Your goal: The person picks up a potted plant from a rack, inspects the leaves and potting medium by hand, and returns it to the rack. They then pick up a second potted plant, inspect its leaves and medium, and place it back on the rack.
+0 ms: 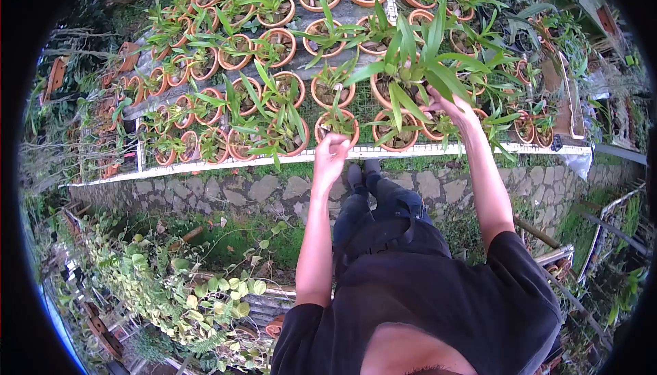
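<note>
My left hand (332, 150) is at the front rim of a small clay pot (337, 127) near the bench's front edge. Its fingers are curled together, and whatever they pinch is too small to make out. My right hand (445, 107) reaches in among long green leaves, beside a larger leafy plant (409, 68) in a clay pot. Leaves cover most of its fingers, so its grip is hidden. Between the two hands stands another potted plant (395, 131).
Rows of clay pots with green plants fill the mesh bench (369, 150), which has a white front edge. A stone path (274, 189) runs below it. Trailing vines (198, 293) grow behind at the lower left.
</note>
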The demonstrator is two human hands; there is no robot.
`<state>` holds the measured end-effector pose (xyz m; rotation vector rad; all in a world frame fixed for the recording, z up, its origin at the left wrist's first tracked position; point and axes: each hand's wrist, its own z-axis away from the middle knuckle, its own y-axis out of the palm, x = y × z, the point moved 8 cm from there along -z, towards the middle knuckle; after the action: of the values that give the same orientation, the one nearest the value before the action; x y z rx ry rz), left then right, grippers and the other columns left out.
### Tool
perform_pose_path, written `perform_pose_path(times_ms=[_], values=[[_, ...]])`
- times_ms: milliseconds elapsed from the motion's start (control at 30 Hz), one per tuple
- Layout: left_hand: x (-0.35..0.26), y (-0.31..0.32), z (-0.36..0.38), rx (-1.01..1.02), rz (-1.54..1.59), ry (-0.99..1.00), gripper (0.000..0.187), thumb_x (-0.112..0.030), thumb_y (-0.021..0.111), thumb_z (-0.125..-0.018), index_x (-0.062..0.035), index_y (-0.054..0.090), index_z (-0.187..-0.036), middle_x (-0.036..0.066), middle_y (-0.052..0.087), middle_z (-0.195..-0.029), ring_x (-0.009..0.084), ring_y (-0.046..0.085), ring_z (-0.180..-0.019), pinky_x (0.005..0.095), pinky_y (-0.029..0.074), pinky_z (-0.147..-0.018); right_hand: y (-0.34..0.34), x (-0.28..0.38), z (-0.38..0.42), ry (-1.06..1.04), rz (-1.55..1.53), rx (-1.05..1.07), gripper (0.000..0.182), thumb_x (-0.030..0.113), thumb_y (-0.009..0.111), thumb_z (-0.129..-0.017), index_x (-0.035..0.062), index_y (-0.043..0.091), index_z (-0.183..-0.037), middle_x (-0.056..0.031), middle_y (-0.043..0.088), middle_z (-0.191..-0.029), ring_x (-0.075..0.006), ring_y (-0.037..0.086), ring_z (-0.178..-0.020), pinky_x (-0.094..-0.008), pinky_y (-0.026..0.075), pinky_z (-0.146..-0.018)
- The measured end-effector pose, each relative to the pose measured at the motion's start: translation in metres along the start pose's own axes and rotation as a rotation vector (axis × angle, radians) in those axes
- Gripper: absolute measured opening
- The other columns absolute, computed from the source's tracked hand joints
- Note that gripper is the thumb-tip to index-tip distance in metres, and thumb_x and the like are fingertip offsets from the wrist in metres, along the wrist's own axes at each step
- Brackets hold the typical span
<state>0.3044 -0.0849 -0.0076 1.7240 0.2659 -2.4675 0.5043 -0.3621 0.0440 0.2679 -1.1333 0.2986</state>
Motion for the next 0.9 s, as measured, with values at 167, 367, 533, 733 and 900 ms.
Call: perform_pose_path(times_ms=[167, 367, 533, 733, 900], values=[[0.105, -0.050, 0.009, -0.270, -0.077, -0.298, 0.026, -0.026, 0.062, -0.099, -0.0005, 0.066, -0.096, 0.005, 0.068, -0.088, 0.0097, 0.063, -0.073, 0.0241, 0.052, -0.062, 0.001, -0.020, -0.070, 0.050, 0.077, 0.028, 0.057, 0.004, 0.061, -0.093, 0.0021, 0.038, -0.145, -0.0130, 0.061, -0.120, -0.0200, 0.069, -0.083, -0.0289, 0.064, -0.064], [0.136, -0.043, 0.011, -0.464, -0.184, -0.272, 0.055, -0.035, 0.062, -0.097, 0.0014, 0.049, -0.137, 0.017, 0.058, -0.132, 0.0255, 0.059, -0.118, 0.0358, 0.046, -0.099, 0.010, -0.078, -0.130, 0.148, 0.291, 0.104, 0.052, -0.001, 0.058, -0.091, 0.0026, 0.047, -0.142, -0.0082, 0.068, -0.094, -0.0124, 0.064, -0.067, -0.0265, 0.054, -0.050], [0.144, -0.018, 0.000, -0.323, 0.062, -0.323, 0.075, -0.033, 0.058, -0.099, -0.0027, 0.018, -0.155, 0.023, 0.052, -0.140, 0.0294, 0.054, -0.127, 0.0343, 0.038, -0.106, 0.001, -0.134, -0.176, 0.211, 0.588, 0.099, 0.057, 0.000, 0.059, -0.086, 0.0078, 0.050, -0.142, -0.0136, 0.069, -0.102, -0.0210, 0.068, -0.067, -0.0325, 0.061, -0.053], [0.162, -0.019, -0.003, -0.249, -0.046, -0.376, 0.079, -0.037, 0.057, -0.098, -0.0115, 0.013, -0.158, 0.022, 0.047, -0.146, 0.0368, 0.048, -0.133, 0.0394, 0.037, -0.109, 0.015, -0.134, -0.177, 0.337, 0.637, 0.077, 0.058, 0.000, 0.060, -0.085, 0.0105, 0.051, -0.142, -0.0152, 0.071, -0.098, -0.0244, 0.071, -0.071, -0.0353, 0.063, -0.052], [0.146, -0.013, -0.003, -0.183, 0.010, -0.323, 0.086, -0.030, 0.060, -0.099, -0.0087, 0.003, -0.159, 0.021, 0.030, -0.157, 0.0333, 0.031, -0.144, 0.0377, 0.028, -0.116, 0.006, -0.156, -0.186, 0.378, 0.718, 0.119, 0.059, 0.000, 0.059, -0.086, 0.0103, 0.048, -0.143, -0.0168, 0.070, -0.102, -0.0267, 0.071, -0.069, -0.0370, 0.065, -0.055]])
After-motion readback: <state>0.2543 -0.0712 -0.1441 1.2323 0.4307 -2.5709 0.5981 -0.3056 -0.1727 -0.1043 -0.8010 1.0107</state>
